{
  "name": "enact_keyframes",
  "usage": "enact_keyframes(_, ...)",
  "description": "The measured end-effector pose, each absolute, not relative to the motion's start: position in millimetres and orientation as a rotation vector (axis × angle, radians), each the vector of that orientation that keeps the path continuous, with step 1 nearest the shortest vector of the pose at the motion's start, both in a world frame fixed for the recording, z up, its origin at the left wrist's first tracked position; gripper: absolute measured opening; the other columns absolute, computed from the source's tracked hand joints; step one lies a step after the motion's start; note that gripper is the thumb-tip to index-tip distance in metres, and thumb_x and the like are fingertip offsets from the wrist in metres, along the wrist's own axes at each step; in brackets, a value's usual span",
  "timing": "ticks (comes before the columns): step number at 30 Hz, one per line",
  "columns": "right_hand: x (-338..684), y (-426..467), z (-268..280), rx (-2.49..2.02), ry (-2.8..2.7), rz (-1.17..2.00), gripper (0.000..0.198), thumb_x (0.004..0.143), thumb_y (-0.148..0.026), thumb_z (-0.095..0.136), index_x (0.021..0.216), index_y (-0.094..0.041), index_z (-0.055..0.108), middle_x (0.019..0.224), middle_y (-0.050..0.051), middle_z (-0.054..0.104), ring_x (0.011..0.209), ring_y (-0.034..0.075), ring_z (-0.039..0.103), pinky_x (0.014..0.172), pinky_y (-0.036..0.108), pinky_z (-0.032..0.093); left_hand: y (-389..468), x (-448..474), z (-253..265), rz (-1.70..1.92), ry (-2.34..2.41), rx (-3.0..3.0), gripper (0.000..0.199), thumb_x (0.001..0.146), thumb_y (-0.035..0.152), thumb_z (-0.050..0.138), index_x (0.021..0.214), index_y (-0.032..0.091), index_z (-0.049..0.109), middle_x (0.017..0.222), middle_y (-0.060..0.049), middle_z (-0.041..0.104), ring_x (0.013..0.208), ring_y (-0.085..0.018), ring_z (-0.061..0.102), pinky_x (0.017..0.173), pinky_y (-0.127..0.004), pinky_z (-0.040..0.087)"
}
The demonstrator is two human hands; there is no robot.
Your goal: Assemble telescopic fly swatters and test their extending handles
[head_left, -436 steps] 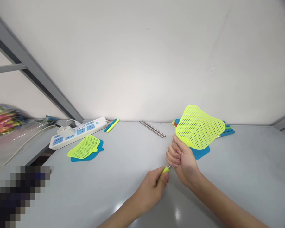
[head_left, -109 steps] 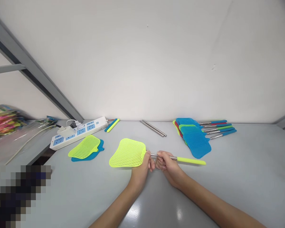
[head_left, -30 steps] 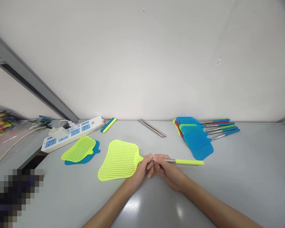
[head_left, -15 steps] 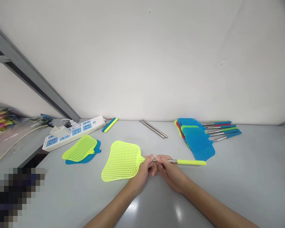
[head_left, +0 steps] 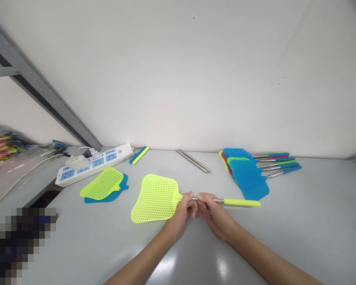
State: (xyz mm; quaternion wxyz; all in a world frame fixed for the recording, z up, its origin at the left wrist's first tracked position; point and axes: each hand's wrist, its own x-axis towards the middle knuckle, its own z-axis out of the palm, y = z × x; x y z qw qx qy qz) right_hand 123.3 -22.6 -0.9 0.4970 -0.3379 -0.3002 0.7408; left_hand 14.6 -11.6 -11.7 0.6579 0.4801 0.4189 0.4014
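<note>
Right now, you have the yellow-green swatter (head_left: 166, 198) at the lower centre of the frame, lying crosswise above the desk (head_left: 314, 221), its mesh head (head_left: 153, 198) to the left and its handle (head_left: 242, 203) to the right. Your left hand (head_left: 182, 211) has its grip closed, thumb against curled fingers, on the narrow end by the head's neck. Your right hand (head_left: 213, 209) has its grip closed on the steel shaft (head_left: 218, 200), just short of the handle. Only a short, slim stretch of metal shows between them.

The step in hand looks like working that shaft between your two grips. To do it well, line both hands up with the shaft and put any force straight along it, since a sideways push could bend so thin a section. Pinch at the neck rather than on the mesh, which will probably flex. Have the right grip bear on metal, so the handle takes no twist. Mind the pile of swatters (head_left: 250, 180) at centre right: your handle end points towards the space just below it.
</note>
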Motion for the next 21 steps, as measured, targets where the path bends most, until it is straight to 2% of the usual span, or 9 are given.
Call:
enact_keyframes(8,126.9,-22.7,-5.5,-0.861,-0.691,1.765,0.033,0.073,-0.025,0.046,0.045,-0.018,0.031,0.041,-0.007,0.018,0.044,0.008,0.015,0.049,0.024,0.023,-12.8,17.3,-6.2,0.919,0.932,1.042,0.047,0.081,0.037,0.03,0.038,0.019,0.03,0.042,0.003,0.028,0.053,-0.013,0.035,0.063,-0.026,0.03)
enact_keyframes(12,129.1,-26.1,-1.4,-0.916,-0.702,1.76,0.034,0.075,-0.027,0.044,0.045,-0.019,0.03,0.04,-0.007,0.018,0.043,0.008,0.016,0.046,0.024,0.02,-12.7,16.0,-4.6,0.905,0.906,1.045,0.047,0.081,0.037,0.03,0.038,0.019,0.03,0.041,0.003,0.027,0.051,-0.013,0.035,0.063,-0.026,0.031)
enact_keyframes(21,135.4,-27.7,4.6,-0.955,-0.675,1.732,0.032,0.073,-0.027,0.046,0.046,-0.019,0.031,0.037,-0.009,0.019,0.038,0.006,0.014,0.045,0.024,0.021,-9.1,12.9,1.8,0.88,0.944,1.118,0.047,0.08,0.039,0.029,0.038,0.02,0.026,0.04,0.003,0.025,0.048,-0.012,0.031,0.059,-0.027,0.03)
